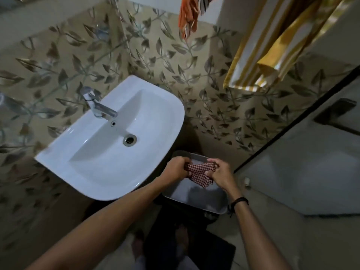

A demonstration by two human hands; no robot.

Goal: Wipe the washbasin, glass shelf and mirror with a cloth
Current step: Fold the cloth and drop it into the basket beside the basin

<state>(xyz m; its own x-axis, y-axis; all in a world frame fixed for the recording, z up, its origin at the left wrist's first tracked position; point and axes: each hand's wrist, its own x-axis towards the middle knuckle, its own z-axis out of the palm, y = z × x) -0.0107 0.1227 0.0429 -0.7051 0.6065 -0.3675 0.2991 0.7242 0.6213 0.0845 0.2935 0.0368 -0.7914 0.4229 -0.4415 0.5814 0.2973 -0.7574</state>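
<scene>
Both arms outstretched; left hand, right hand grip cloth.

No text, label, brand or number can be read anywhere in view. The washbasin and tap show no legible marking.

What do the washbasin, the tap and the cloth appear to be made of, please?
The washbasin: probably glazed ceramic, white and glossy with soft highlights. The tap: metal, likely chromed, with a mirror-like sheen. The cloth: thin woven fabric, matte, red-and-white checked, crumpling into folds.
</scene>
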